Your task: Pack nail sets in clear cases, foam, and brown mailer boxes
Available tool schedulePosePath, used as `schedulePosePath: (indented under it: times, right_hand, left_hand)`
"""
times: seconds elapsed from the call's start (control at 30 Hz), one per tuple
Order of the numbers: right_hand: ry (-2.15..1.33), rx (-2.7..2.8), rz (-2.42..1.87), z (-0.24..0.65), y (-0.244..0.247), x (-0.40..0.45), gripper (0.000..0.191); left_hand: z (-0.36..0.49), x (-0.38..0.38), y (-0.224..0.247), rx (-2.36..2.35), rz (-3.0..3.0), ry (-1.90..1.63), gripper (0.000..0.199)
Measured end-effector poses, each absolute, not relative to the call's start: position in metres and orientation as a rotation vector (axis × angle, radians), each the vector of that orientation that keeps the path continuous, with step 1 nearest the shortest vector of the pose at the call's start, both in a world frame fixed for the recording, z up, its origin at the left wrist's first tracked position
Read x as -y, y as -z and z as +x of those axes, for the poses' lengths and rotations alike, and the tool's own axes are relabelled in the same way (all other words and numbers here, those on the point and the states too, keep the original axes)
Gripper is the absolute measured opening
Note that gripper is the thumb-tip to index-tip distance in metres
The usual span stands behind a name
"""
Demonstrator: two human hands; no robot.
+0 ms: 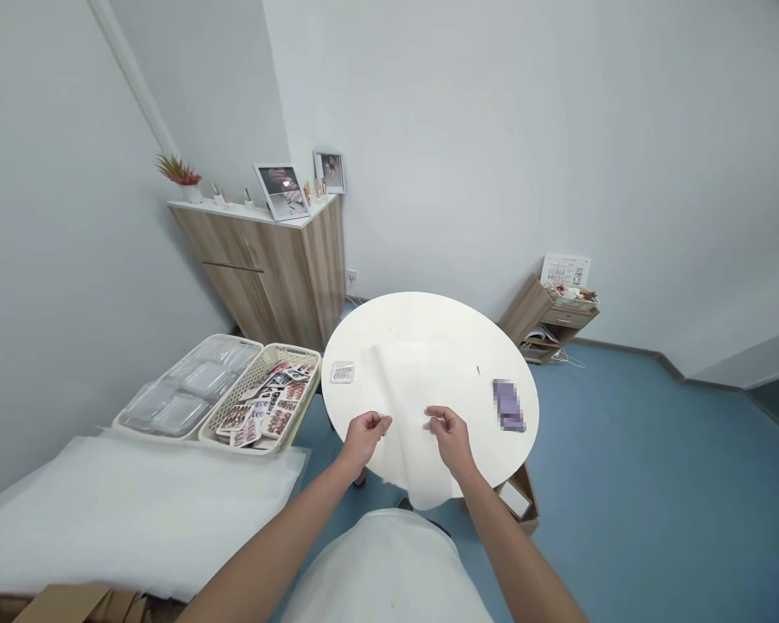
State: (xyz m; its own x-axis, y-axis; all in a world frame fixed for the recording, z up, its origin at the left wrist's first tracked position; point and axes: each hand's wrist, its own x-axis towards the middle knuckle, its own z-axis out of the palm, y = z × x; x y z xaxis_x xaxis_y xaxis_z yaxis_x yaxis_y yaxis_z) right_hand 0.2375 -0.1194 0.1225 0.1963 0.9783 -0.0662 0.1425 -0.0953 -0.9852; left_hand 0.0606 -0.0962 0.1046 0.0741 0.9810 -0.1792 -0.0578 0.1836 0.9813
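Observation:
A sheet of thin whitish translucent material (410, 389) lies across the middle of the round white table (454, 324), with its lower end hanging over the near edge. At its left side is my left hand (363, 439), thumb and fingers pinched together; whatever is between them is too small to tell. My right hand (451, 437) is over the right part of the sheet, index finger stretched out and thumb apart from it. A small clear pack (342, 372) rests at the table's left, and a blurred purple item (508, 405) at its right.
Left of the table stand a basket of printed nail packs (269, 402) and a tray of clear plastic boxes (191, 381). A wooden cabinet (266, 268) is behind them. A small shelf (549, 320) stands back right, an open box (518, 500) below the table's right edge.

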Motion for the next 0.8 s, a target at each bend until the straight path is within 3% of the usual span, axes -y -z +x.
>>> schedulePosePath:
  times: [0.23,0.6,0.8]
  right_hand:
    - [-1.07,1.117,-1.525,0.293,-0.103,0.088,0.031]
    - [-1.05,1.519,-1.86,0.351,-0.022,0.098,0.06]
    - [-0.937,1.777,-2.135,0.352,-0.002,0.096,0.07]
  left_hand:
    - [0.087,0.054,-0.085,-1.442,1.096,-1.125,0.023]
    - [0.126,0.029,-0.027,-1.676,1.228,-0.724,0.02]
    - [0.135,0.018,-0.006,-1.748,1.307,-0.525,0.018]
